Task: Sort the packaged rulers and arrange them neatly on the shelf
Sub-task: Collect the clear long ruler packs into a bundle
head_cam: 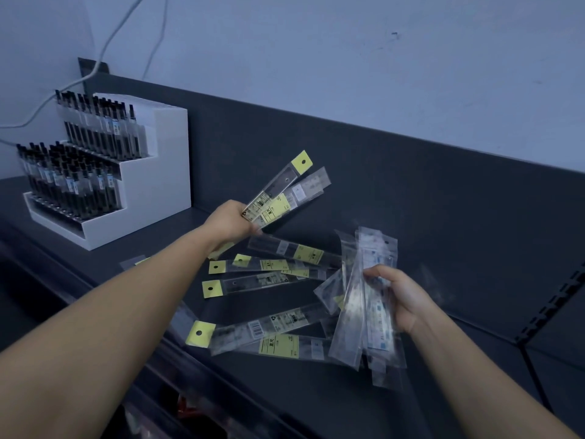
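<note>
Mid-sorting, yellow-tagged rulers (282, 194) are clasped in the left grip (232, 221), clear-sleeved rulers (368, 307) in the right grip (403, 301); loose packs (253, 282) below both should be gathered next.

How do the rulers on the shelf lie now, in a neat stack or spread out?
Spread out. The rulers lie loose on the shelf at different angles, some overlapping.

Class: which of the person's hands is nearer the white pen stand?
Left. The left hand, gripping rulers, is just right of the stand; the right hand, also gripping rulers, is much farther right.
</note>
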Demonstrator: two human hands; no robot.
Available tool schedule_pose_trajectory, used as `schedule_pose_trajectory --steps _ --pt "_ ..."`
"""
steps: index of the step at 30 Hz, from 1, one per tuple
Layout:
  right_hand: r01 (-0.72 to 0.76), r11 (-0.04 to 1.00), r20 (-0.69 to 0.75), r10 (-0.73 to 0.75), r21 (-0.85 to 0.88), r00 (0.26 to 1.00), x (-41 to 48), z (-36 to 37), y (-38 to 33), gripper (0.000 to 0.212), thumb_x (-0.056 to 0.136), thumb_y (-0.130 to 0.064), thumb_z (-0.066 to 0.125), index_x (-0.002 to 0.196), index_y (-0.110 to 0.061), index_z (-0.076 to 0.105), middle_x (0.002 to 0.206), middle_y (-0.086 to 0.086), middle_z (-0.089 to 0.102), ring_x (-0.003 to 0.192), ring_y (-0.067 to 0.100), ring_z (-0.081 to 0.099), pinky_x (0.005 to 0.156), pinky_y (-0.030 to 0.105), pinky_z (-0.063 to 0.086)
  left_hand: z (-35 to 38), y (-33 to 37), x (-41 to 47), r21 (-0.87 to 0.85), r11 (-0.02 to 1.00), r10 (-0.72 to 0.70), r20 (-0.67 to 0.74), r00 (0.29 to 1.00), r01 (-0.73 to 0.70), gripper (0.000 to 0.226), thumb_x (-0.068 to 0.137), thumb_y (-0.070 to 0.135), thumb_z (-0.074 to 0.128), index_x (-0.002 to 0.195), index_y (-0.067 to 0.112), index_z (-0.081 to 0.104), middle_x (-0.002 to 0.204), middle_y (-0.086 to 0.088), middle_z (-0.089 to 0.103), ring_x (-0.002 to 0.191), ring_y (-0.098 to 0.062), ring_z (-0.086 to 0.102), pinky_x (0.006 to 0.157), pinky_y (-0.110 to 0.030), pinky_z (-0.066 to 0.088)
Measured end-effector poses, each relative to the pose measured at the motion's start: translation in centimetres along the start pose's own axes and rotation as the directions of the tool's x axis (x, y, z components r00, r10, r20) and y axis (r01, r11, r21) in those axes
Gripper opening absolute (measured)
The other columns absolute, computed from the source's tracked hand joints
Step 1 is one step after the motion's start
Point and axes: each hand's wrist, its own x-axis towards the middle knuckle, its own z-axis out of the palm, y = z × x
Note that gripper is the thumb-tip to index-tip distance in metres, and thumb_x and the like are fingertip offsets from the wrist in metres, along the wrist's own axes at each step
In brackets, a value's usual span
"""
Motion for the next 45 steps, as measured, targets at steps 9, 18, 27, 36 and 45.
schedule_pose_trajectory --steps 9,18,27,36,45 --pt "-0.017 1.000 0.027 0.017 -0.008 0.999 -0.1 0.6 0.0 0.013 0.084 -0.015 0.062 0.093 -0.006 0.064 0.068 0.011 0.068 0.053 0.025 0.066 0.050 0.033 0.055 0.1 -0.2 -0.3 -0.038 0.997 0.070 -0.025 0.997 -0.071 0.007 0.086 0.009 0.069 0.089 0.015 0.069 0.090 -0.002 0.070 0.083 -0.018 0.063 0.068 -0.028 0.046" --pt "-0.001 1.000 0.046 0.000 0.020 0.999 0.2 1.3 0.0 0.012 0.084 -0.013 0.061 0.094 -0.006 0.063 0.067 0.009 0.065 0.050 0.024 0.065 0.049 0.033 0.054 0.8 -0.9 -0.8 -0.014 1.000 0.027 0.088 0.996 -0.025 0.009 0.084 0.011 0.070 0.091 0.007 0.069 0.094 -0.015 0.072 0.077 -0.023 0.065 0.076 -0.040 0.055" --pt "0.045 0.997 0.069 -0.050 0.068 0.996 0.6 2.3 0.1 0.010 0.083 -0.011 0.062 0.091 -0.007 0.064 0.068 0.009 0.067 0.056 0.025 0.066 0.067 0.040 0.055 2.1 -0.8 -1.2 0.169 0.981 0.053 0.247 0.968 -0.097 0.012 0.090 0.025 0.066 0.099 0.017 0.067 0.096 -0.006 0.068 0.088 -0.023 0.063 0.078 -0.035 0.048" --pt "0.133 0.988 0.097 -0.141 0.078 0.985 1.5 6.8 0.1 0.009 0.086 -0.011 0.061 0.077 -0.010 0.061 0.070 0.007 0.065 0.059 0.023 0.065 0.063 0.037 0.056 -2.9 -3.8 -3.7 0.373 0.925 -0.058 0.316 0.947 -0.068 0.025 0.088 0.002 0.062 0.108 0.016 0.068 0.101 0.002 0.068 0.094 -0.013 0.059 0.081 -0.022 0.045" --pt "0.078 0.988 0.229 -0.045 -0.135 0.972 1.6 12.1 1.7 0.014 0.087 -0.011 0.061 0.099 -0.004 0.060 0.081 0.012 0.066 0.072 0.030 0.065 0.071 0.042 0.055 -6.7 -7.7 -7.7 0.585 0.809 -0.240 0.423 0.874 -0.061 0.046 0.069 0.022 0.085 0.109 0.021 0.064 0.102 0.005 0.058 0.099 -0.017 0.055 0.093 -0.032 0.045"
